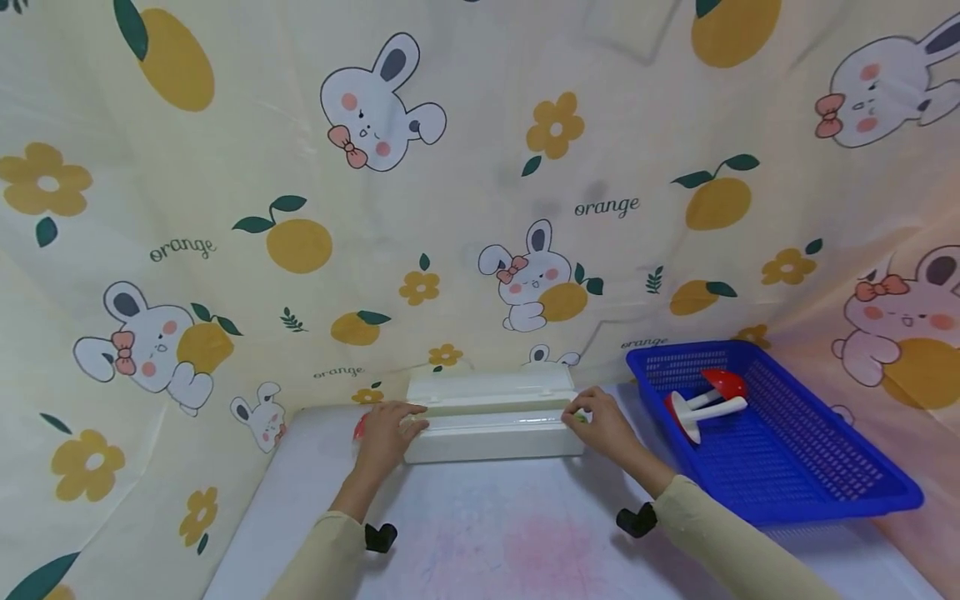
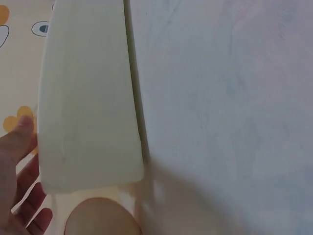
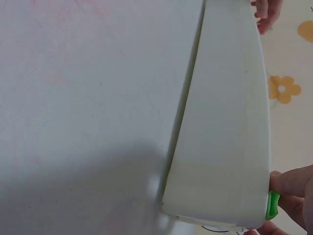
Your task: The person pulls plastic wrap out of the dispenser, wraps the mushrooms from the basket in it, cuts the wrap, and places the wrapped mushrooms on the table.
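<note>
A long white box [image 1: 495,446], which looks like a cling film dispenser, lies across the table with its lid [image 1: 487,385] raised at the back. Glossy clear film shows along its top. My left hand [image 1: 386,433] is at the left end, thumb and forefinger bent near the top edge; I cannot tell whether it pinches anything. At the other end my right hand [image 1: 603,425] pinches a small green piece [image 3: 272,204] at the box's edge between thumb and fingers. In the left wrist view, the box's plain front wall [image 2: 93,98] hides part of the left fingers.
To the right stands a blue plastic basket [image 1: 795,500] with two red-and-white mushroom-shaped things [image 1: 693,412] inside. A red object [image 1: 359,427] peeks out behind the left hand. Patterned cloth [image 1: 480,167] hangs behind the table. Black wrist cameras [image 1: 636,521] stick out beside the sleeves.
</note>
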Demonstrator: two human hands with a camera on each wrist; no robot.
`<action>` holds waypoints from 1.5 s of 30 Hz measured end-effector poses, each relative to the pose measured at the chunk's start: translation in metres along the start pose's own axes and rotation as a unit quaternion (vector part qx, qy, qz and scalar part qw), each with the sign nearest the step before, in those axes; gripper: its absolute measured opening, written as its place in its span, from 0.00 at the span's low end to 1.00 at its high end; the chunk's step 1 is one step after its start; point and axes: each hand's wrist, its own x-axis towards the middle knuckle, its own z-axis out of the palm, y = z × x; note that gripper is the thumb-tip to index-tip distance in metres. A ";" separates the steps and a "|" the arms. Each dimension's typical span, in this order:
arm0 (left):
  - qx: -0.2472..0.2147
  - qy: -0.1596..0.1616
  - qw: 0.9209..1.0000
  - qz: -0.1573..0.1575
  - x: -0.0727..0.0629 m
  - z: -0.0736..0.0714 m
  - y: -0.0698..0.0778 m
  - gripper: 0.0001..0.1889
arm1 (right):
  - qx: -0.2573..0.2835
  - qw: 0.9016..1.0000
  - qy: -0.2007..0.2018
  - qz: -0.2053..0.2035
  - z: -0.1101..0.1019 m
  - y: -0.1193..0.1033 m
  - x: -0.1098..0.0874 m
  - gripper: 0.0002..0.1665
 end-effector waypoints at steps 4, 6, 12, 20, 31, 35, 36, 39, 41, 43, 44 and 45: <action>-0.004 -0.012 1.000 -0.013 0.001 0.005 0.002 0.10 | -0.007 1.000 0.000 0.017 0.002 -0.002 0.002 0.05; -0.001 -0.012 1.000 -0.021 0.002 0.006 0.005 0.08 | -0.012 1.000 0.002 0.024 0.003 -0.004 0.003 0.05; 0.035 -0.002 0.999 -0.024 0.006 0.009 0.009 0.05 | -0.018 1.000 0.013 0.022 0.006 -0.004 0.007 0.05; 0.045 0.012 0.998 -0.038 0.010 0.016 0.006 0.04 | -0.012 0.998 0.042 -0.048 0.010 0.004 0.015 0.03; 0.017 0.029 0.997 -0.063 0.011 0.022 0.001 0.05 | 0.011 0.999 0.031 -0.035 0.009 0.007 0.020 0.04; 0.011 0.039 0.997 -0.065 0.012 0.024 0.000 0.05 | 0.015 0.999 0.037 -0.026 0.008 0.004 0.019 0.04; 0.007 0.040 0.997 -0.069 0.012 0.024 0.000 0.05 | 0.016 0.999 0.039 -0.023 0.008 0.003 0.019 0.03; -0.001 0.042 0.996 -0.074 0.013 0.023 0.001 0.04 | 0.022 0.998 0.046 -0.021 0.006 0.001 0.019 0.02; -0.006 0.042 0.996 -0.077 0.014 0.022 0.003 0.04 | 0.022 0.998 0.049 -0.022 0.005 -0.001 0.020 0.02; -0.007 0.042 0.996 -0.075 0.015 0.020 0.004 0.03 | 0.020 0.998 0.050 -0.024 0.004 -0.001 0.022 0.02; -0.006 0.042 0.996 -0.073 0.015 0.020 0.004 0.03 | 0.019 0.998 0.050 -0.023 0.004 -0.002 0.022 0.02; -0.004 0.043 0.996 -0.072 0.016 0.019 0.005 0.03 | 0.018 0.998 0.050 -0.023 0.003 -0.002 0.023 0.02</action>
